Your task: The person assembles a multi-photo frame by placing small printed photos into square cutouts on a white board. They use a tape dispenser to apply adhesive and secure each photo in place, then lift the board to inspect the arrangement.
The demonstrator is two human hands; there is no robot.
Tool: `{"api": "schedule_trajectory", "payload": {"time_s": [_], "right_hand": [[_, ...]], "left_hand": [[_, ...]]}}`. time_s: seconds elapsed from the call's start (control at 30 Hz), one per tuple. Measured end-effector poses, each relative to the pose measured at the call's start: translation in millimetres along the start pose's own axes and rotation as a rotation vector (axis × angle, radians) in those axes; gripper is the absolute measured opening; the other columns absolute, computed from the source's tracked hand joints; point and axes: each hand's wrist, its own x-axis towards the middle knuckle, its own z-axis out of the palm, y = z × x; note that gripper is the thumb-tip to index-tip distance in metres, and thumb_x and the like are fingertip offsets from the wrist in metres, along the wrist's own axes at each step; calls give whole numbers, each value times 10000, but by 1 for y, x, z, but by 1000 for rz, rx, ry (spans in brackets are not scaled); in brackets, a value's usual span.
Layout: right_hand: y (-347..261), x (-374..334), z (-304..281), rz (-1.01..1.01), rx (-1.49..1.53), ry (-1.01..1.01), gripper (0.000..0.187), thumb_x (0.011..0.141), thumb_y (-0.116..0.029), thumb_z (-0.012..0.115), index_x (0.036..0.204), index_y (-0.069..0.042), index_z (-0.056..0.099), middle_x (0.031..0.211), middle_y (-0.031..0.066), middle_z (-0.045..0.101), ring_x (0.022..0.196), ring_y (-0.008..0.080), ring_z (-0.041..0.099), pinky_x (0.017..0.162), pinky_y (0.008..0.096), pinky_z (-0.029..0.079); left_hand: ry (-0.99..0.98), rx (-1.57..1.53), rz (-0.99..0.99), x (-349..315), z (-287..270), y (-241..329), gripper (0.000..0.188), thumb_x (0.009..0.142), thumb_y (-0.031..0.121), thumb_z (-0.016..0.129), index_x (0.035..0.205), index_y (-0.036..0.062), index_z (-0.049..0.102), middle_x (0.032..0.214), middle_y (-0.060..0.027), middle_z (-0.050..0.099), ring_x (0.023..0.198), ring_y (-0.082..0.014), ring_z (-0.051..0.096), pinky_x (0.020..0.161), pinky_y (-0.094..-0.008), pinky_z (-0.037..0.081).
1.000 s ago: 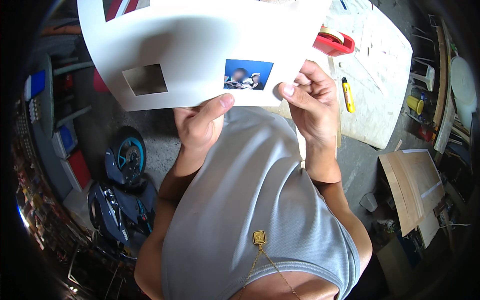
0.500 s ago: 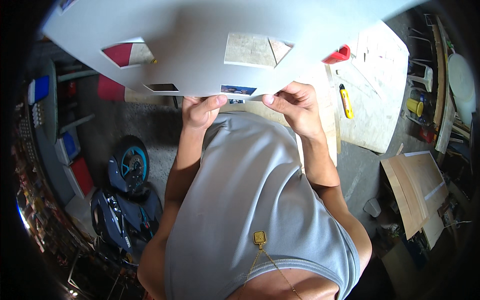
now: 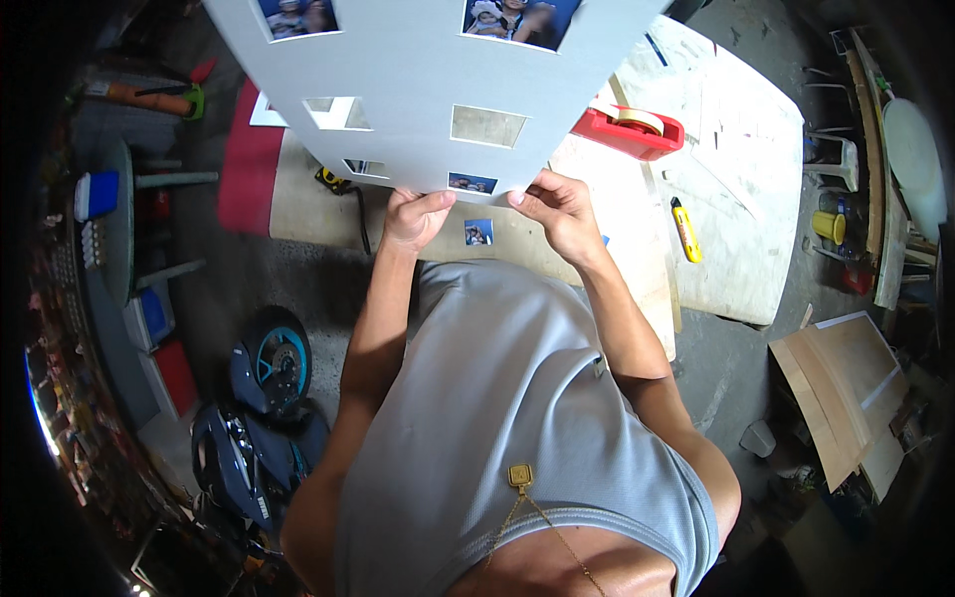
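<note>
A white photo mat board (image 3: 398, 75) with several rectangular window cut-outs is held up at a tilt above the table. My left hand (image 3: 416, 219) pinches its near edge, thumb on the front face. To the right, my right hand (image 3: 562, 217) grips the same edge between thumb and fingers. A small photo (image 3: 472, 183) fills the window between my hands, and larger photos (image 3: 517, 20) show in the top windows. Through other cut-outs the table is seen. Just below the board, a loose small photo (image 3: 478, 232) lies on the table.
On the table (image 3: 328, 211) are a red tape dispenser (image 3: 637, 134) and, farther right, a yellow utility knife (image 3: 685, 229). A tape measure (image 3: 331, 180) sits left of the board. A motorcycle (image 3: 259, 428) stands at lower left; wooden panels (image 3: 841, 388) lean at right.
The board has tilted and shifted away from me, so its upper windows with photos now show. The loose photo, tape dispenser and more of the table have come into view. Both hands keep their grip.
</note>
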Motion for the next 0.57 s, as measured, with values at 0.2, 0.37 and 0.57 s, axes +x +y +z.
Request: {"api": "schedule_trajectory", "payload": {"time_s": [0.2, 0.37, 0.57], "right_hand": [[10, 14, -5, 28, 104, 78, 223, 904, -3, 653, 1124, 31, 670, 1026, 72, 706, 949, 112, 626, 877, 268, 485], [21, 22, -13, 59, 232, 85, 281, 903, 27, 620, 1184, 51, 626, 1090, 101, 698, 983, 130, 641, 902, 282, 501], [13, 23, -11, 183, 347, 131, 331, 908, 34, 598, 1239, 52, 582, 1147, 130, 677, 1009, 159, 650, 926, 300, 510]], "left_hand": [[34, 12, -42, 11, -1, -2, 589, 763, -113, 642, 1317, 42, 517, 1245, -84, 596, 1235, -240, 535, 1097, -421, 383], [116, 32, -78, 11, 2, -3, 628, 786, -124, 614, 1375, 9, 443, 1333, -128, 542, 1299, -282, 491, 1130, -454, 362], [191, 75, -90, 7, 13, -2, 605, 817, -120, 596, 1386, -18, 416, 1346, -143, 526, 1313, -287, 477, 1129, -451, 365]]}}
